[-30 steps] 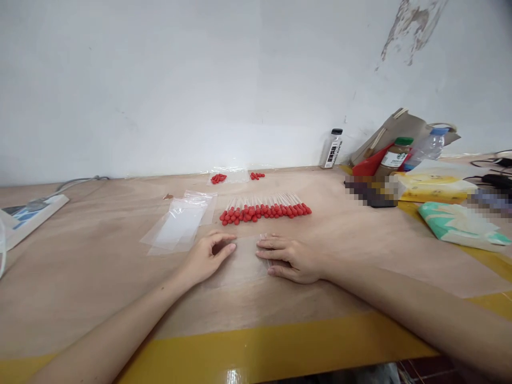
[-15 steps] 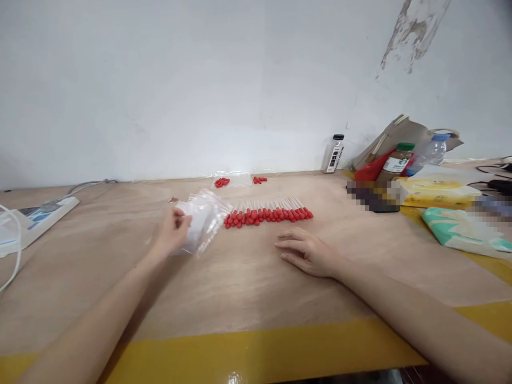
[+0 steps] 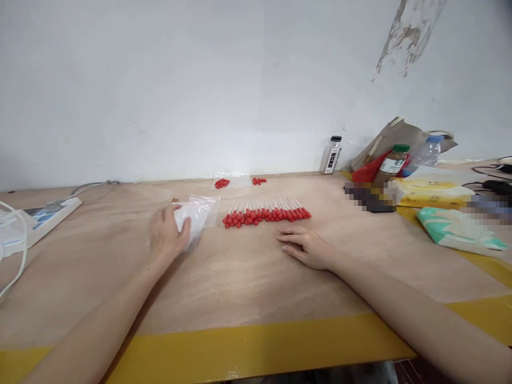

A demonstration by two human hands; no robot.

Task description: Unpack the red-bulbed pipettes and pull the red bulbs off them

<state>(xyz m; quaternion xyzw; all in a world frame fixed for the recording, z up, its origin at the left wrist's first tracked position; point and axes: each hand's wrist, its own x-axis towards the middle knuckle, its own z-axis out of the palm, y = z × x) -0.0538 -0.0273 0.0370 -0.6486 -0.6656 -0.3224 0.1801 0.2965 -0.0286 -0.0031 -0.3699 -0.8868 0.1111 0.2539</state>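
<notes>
My left hand (image 3: 167, 233) is around the left edge of some clear zip plastic bags (image 3: 196, 216), the thumb across their near side and the fingers slightly blurred on the far left. Part of the bags lies flat on the table to the right. Just right of the bags is a row of pale thin sticks with red rounded heads (image 3: 266, 215), heads toward me. My right hand (image 3: 308, 248) rests on the table below the right end of this row, fingers stretched out and holding nothing.
Small red pieces (image 3: 222, 183) lie near the wall on a clear plastic sheet (image 3: 239, 180), with more red pieces (image 3: 259, 181) beside it. A power strip (image 3: 60, 213) is at the left. Bottles (image 3: 331, 156), a tissue pack (image 3: 456, 229) and a grey bag (image 3: 384, 141) crowd the right.
The bags fanned out in my left hand have come down and turned, some now lying flatter on the table. The left thumb and fingers are wider apart. My right hand has barely moved.
</notes>
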